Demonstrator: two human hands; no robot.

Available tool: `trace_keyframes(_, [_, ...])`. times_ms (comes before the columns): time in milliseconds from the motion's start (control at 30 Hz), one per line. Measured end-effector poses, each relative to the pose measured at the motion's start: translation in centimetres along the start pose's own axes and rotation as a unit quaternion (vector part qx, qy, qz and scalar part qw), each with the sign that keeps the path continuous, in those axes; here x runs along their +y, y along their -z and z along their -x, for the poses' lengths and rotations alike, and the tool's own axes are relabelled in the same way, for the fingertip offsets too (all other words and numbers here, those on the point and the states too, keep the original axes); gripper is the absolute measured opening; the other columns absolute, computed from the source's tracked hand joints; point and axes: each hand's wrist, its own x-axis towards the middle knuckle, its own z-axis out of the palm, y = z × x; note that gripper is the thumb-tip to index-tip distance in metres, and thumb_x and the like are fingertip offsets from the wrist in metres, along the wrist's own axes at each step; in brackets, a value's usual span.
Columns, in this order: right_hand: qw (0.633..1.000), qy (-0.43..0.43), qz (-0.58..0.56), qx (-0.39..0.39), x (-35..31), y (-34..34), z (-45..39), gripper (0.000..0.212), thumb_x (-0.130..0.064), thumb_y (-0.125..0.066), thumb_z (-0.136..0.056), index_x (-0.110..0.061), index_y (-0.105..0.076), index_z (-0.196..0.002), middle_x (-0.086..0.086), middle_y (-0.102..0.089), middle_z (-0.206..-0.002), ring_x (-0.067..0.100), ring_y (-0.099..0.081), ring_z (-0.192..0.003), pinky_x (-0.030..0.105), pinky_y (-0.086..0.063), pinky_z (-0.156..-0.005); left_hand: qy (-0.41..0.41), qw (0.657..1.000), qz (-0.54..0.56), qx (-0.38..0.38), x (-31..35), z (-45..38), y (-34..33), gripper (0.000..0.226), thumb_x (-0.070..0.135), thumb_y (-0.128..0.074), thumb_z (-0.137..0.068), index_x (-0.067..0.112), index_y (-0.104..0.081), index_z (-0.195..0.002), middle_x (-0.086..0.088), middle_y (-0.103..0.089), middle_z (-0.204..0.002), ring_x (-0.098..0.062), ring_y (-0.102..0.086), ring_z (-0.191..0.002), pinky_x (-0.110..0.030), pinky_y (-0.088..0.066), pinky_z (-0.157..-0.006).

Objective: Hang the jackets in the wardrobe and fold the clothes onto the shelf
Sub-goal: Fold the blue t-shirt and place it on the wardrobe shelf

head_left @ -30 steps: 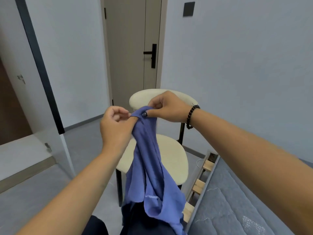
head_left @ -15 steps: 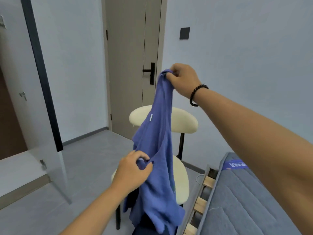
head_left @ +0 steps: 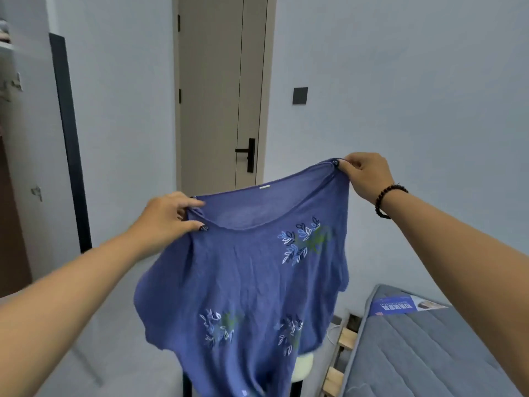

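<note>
A blue top (head_left: pixel 243 282) with embroidered leaf patterns hangs spread out in the air in front of me. My left hand (head_left: pixel 169 216) pinches its left shoulder at the neckline. My right hand (head_left: pixel 365 176), with a dark bead bracelet on the wrist, pinches the right shoulder higher up. The neckline sags between the two hands and the hem drops out of view at the bottom. The wardrobe (head_left: pixel 11 138) shows only as a sliver at the far left edge.
A cream chair (head_left: pixel 303 368) stands behind the top, mostly hidden. A grey mattress (head_left: pixel 429 353) on a wooden slat frame lies at the lower right. A closed beige door (head_left: pixel 220 96) with a black handle is straight ahead. A dark upright panel (head_left: pixel 71 144) stands at the left.
My left hand has moved from low on the bunched cloth up to the left shoulder, and the hands have drawn apart. The top has gone from hanging bunched to spread wide open.
</note>
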Motion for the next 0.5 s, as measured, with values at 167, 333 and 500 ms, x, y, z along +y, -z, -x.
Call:
trace_keyframes(167, [0.998,-0.012,0.03,0.06,0.1,3.9,-0.3,0.043,-0.029,-0.053,-0.096,0.009,-0.059,-0.076,0.019,-0.056,-0.074,0.026,-0.047,-0.072,0.031,-0.03,-0.063,-0.115,0.986,-0.121,0.012,3.2,-3.8,3.5,0.018,0.008,-0.082,-0.072,0.014,-0.076,-0.088,0.0,-0.065,-0.08,-0.008,-0.059,-0.069,-0.015,-0.043,-0.07])
trace_keyframes(333, [0.991,-0.025,0.043,0.121,-0.9,8.4,-1.0,0.039,-0.026,-0.049,-0.097,-0.004,-0.049,-0.064,0.008,-0.05,-0.064,0.027,-0.047,-0.074,0.029,-0.028,-0.065,-0.145,0.973,-0.145,0.109,8.7,-5.6,5.4,0.012,0.012,-0.072,-0.079,0.008,-0.061,-0.08,-0.007,-0.061,-0.079,-0.031,-0.059,-0.074,-0.037,-0.048,-0.068])
trace_keyframes(500, [0.978,0.013,0.082,0.189,-1.8,14.0,-1.0,0.034,-0.023,-0.048,-0.098,0.004,-0.061,-0.083,0.019,-0.064,-0.087,0.032,-0.056,-0.085,0.029,-0.03,-0.069,-0.028,0.986,0.11,0.121,14.2,-7.1,4.7,0.01,0.016,-0.054,-0.094,0.011,-0.046,-0.089,0.002,-0.049,-0.078,-0.011,-0.044,-0.068,-0.024,-0.036,-0.059])
